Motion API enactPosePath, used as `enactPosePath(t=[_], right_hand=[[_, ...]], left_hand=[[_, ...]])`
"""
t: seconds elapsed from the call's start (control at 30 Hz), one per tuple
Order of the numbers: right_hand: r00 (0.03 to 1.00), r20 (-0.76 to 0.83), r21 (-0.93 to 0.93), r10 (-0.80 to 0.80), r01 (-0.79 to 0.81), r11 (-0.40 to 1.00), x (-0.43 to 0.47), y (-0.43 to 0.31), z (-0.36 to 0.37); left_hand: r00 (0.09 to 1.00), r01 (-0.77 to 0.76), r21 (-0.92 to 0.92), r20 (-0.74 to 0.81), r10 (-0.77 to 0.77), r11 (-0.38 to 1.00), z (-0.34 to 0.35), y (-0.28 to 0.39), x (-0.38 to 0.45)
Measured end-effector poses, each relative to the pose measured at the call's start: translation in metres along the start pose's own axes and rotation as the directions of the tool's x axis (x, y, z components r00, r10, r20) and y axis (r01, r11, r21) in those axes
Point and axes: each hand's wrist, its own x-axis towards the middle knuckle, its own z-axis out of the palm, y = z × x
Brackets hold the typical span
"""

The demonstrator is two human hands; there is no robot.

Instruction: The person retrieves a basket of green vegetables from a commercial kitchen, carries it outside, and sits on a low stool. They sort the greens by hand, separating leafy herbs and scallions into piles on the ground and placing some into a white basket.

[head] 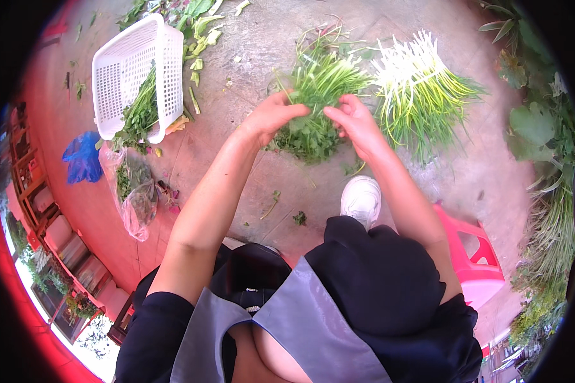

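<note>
Before me on the concrete floor lies a loose heap of leafy green herbs (333, 79), likely cilantro or celery, its pale stems upward in the picture and its leaves nearer me. My left hand (279, 115) is at the heap's left side, thumb stretched over the greens and some fingers hidden among the stems. At the right side, my right hand (355, 119) has its fingers bent and its thumb pointing inward. Blur around the fingertips hides whether either hand grips any stems. To the right, a fanned bunch of green onions (417, 91) lies with white ends up.
A white perforated plastic basket (170, 76) at left lies tipped, with leafy stems (141, 110) in it. Near it are a blue plastic bag (82, 158) and a clear bag (136, 206) of greens. A pink plastic stool (474, 258) stands right; more greens (551, 215) line the right edge.
</note>
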Motion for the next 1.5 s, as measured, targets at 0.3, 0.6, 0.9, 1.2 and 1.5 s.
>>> enactPosePath(t=[0.3,0.6,0.9,1.2,1.5], right_hand=[[0.994,0.005,-0.419,0.108,-0.096,0.903,-0.022,0.036,-0.025],[0.711,0.281,-0.832,-0.645,0.515,0.206,-0.006,0.003,0.019],[0.716,0.456,-0.872,-0.528,0.478,-0.104,0.028,0.004,0.021],[0.738,0.504,-0.857,-0.449,0.492,-0.153,0.022,0.003,0.043],[0.890,0.145,-0.762,-0.432,0.379,0.525,-0.025,-0.053,0.032]], left_hand=[[0.957,0.113,0.175,-0.285,-0.059,0.978,-0.097,-0.053,-0.061],[0.425,0.208,0.939,-0.339,0.840,0.274,-0.095,-0.070,-0.080],[0.816,-0.007,0.995,0.064,0.574,-0.102,-0.054,-0.098,-0.088],[0.773,-0.145,0.982,0.190,0.605,-0.122,-0.077,-0.133,-0.117],[0.896,0.265,0.964,-0.234,0.378,-0.032,-0.103,-0.055,-0.150]])
